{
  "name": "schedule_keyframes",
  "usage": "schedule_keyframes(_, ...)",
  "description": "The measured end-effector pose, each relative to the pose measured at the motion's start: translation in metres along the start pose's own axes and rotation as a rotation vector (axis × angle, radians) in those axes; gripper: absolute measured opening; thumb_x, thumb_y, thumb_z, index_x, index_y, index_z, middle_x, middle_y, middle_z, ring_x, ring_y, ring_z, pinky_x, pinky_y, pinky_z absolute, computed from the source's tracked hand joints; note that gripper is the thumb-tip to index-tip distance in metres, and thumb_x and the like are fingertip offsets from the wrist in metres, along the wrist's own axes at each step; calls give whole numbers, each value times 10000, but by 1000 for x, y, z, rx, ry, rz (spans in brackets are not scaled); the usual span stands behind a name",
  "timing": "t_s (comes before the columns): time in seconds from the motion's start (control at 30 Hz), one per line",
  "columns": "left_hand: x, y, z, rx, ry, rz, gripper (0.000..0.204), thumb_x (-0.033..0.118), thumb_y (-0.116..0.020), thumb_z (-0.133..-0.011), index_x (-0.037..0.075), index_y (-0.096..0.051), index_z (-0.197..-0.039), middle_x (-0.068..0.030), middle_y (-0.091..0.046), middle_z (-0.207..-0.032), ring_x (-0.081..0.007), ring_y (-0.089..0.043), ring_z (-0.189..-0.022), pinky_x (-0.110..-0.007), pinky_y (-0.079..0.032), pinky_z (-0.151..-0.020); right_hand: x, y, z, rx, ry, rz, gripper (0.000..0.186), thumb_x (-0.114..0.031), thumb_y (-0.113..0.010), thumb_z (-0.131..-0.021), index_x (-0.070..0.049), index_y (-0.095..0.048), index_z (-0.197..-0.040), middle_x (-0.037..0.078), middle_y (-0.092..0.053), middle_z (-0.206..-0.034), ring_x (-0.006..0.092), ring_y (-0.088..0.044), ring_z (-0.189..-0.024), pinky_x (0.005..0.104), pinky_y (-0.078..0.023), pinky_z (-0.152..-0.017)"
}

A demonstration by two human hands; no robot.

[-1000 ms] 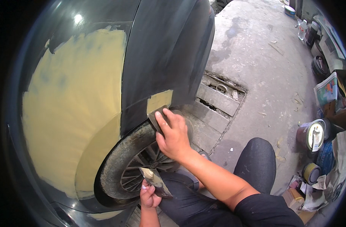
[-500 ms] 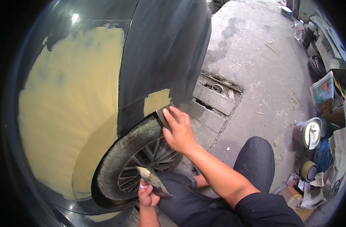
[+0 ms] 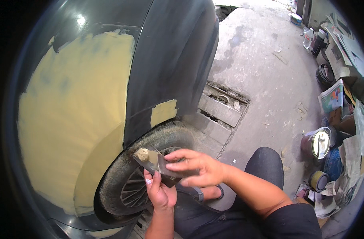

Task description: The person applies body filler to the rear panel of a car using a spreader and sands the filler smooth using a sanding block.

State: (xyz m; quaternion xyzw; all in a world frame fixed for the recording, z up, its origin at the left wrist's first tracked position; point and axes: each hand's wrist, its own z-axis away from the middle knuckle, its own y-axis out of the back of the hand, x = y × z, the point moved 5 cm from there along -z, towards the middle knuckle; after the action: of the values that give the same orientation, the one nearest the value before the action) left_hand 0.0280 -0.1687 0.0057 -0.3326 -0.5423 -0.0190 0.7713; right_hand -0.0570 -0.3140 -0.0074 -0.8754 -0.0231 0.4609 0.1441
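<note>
My left hand (image 3: 163,194) grips a flat putty plate (image 3: 171,181) from below, beside the car wheel (image 3: 114,181). A dab of beige body filler (image 3: 142,154) sits on the plate's far corner. My right hand (image 3: 200,167) pinches a thin grey putty spreader (image 3: 161,164), which lies over the plate next to the dab; my fingers partly hide it. Ahead, the dark car body (image 3: 166,59) bears a small rectangular filler patch (image 3: 164,112) just above the tyre. A much larger yellowish filler patch (image 3: 78,103) covers the panel to the left.
Slatted covers over a floor channel (image 3: 220,111) lie beyond the wheel, with gaps between them. Along the right stand a lidded paint can (image 3: 315,143), a smaller tin (image 3: 319,180), a plastic bottle (image 3: 308,38), newspapers (image 3: 332,97) and crumpled paper. My bent knee (image 3: 265,167) is at lower right.
My right hand has drawn the spreader back from the small filler patch to the plate. My left hand has raised the plate, and the two now meet in front of the wheel.
</note>
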Motion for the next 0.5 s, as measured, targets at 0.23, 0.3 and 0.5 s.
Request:
schedule_keyframes(0.23, 20, 11, 1, -25, -97, -46, 393, 8, -492, -921, 91, -459, -1304, -78, -545, -1273, -214, -518, -1173, -397, -396, -1038, 25, 18, 23, -30, 11, 602, 612, -126, -657, -704, -117, -561, -1308, 174, -453, -1366, 374, -455, -1193, 449, -377, -1029)
schedule_keyframes(0.3, 23, 18, 4, -53, -69, -54, 392, 3, -485, -921, 77, -459, -1306, -76, -546, -1274, -212, -522, -1167, -391, -397, -1034, 36, 26, 9, 157, -9, 749, 653, -127, -642, -697, -119, -521, -1339, 179, -443, -1372, 392, -443, -1183, 468, -375, -1022)
schedule_keyframes(0.5, 21, 77, 23, 31, -26, -125, 425, -5, -491, -901, 63, -455, -1319, -84, -551, -1266, -222, -527, -1156, -383, -406, -1016, 38, 43, -55, 676, -239, 878, 610, -190, -610, -820, -121, -426, -1398, 170, -349, -1414, 409, -384, -1205, 508, -389, -982)
